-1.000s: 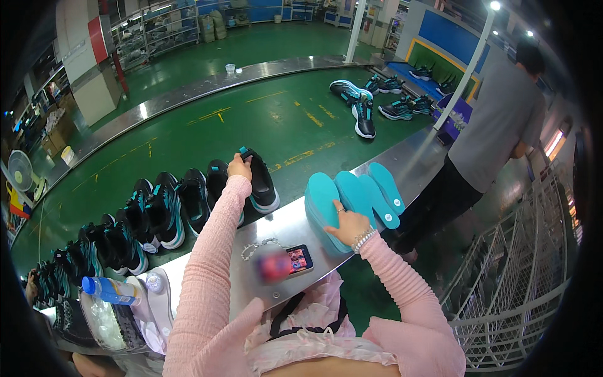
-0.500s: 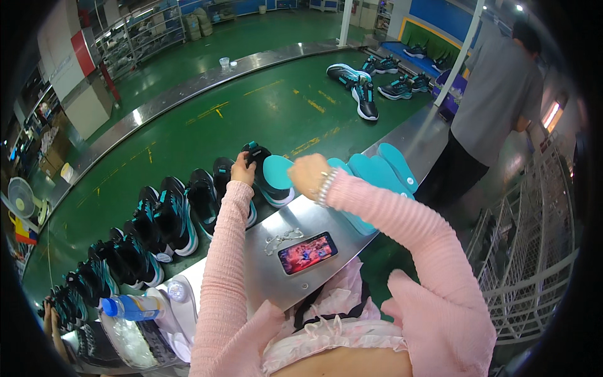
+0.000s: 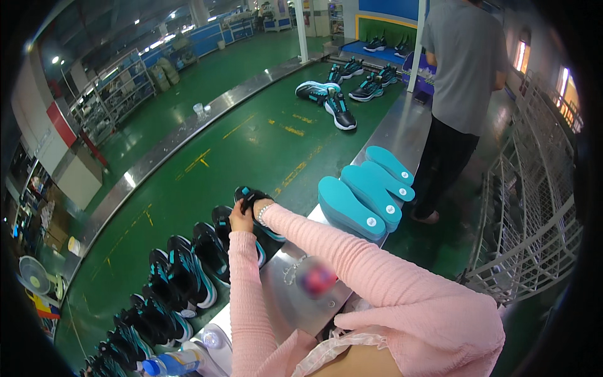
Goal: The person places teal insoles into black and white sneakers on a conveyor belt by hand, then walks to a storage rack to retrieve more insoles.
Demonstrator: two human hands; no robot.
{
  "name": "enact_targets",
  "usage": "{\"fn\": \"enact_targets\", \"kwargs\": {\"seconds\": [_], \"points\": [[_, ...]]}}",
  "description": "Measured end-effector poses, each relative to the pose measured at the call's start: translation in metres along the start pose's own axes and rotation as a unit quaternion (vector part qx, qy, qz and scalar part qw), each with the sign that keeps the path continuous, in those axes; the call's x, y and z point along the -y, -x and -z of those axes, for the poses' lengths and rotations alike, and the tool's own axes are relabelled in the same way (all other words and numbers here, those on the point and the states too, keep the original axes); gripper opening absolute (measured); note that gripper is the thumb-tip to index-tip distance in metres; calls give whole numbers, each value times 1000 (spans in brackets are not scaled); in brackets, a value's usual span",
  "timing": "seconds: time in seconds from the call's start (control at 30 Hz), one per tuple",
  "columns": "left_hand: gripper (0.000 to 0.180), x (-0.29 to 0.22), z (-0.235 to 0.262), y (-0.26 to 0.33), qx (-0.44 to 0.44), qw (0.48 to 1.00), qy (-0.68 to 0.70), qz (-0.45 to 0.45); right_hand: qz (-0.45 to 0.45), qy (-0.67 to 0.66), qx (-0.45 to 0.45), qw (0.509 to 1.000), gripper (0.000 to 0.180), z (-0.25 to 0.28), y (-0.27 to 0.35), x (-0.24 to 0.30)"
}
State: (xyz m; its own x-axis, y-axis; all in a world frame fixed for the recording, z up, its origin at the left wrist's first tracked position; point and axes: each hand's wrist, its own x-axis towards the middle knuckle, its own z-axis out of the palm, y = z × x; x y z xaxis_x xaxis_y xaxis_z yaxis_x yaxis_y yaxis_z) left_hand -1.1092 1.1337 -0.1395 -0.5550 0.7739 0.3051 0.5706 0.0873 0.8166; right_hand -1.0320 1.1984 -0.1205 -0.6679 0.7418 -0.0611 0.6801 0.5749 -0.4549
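Note:
My left hand (image 3: 241,218) grips the upper edge of a black and teal sneaker (image 3: 245,191), its thumb and fingers closed near the tongue. Pushed up against the same shoe's opening is my right hand (image 3: 260,207), with a beaded bracelet at the wrist; its fingers are hidden in or behind the shoe. No insole shows in it. On the metal ledge to the right lie several teal insoles (image 3: 349,210) with round white stickers at the heel. More black and teal sneakers (image 3: 183,270) stand in a row to the left of my hands.
A phone (image 3: 318,279) and a thin chain lie on the metal ledge (image 3: 282,301). A blue-capped bottle (image 3: 171,363) is at lower left. Farther along the green belt (image 3: 220,173) sit several finished-looking sneakers (image 3: 340,112). A person in grey (image 3: 461,69) stands at right beside wire racks (image 3: 527,207).
My right hand has moved left from beside the insoles to the shoe, and the teal insole it held is out of sight. My left hand stays on the shoe; the view has shifted.

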Motion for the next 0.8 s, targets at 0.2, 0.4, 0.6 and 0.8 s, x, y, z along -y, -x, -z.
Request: {"fn": "enact_targets", "kwargs": {"seconds": [0.2,0.4,0.6,0.8], "points": [[35,18,1,-4,-4,999,37,-5,26,-25,13,999,22,0,5,2],[42,-18,11,6,-61,985,-94,-131,208,-153,-176,950,23,29,88,-16],[14,-95,-15,18,-30,951,-263,-157,42,-319,-137,937,27,78,226,-100],[21,2,-43,-39,299,775,-544,118,-21,-411,-172,895,25,39,264,-135]]}}
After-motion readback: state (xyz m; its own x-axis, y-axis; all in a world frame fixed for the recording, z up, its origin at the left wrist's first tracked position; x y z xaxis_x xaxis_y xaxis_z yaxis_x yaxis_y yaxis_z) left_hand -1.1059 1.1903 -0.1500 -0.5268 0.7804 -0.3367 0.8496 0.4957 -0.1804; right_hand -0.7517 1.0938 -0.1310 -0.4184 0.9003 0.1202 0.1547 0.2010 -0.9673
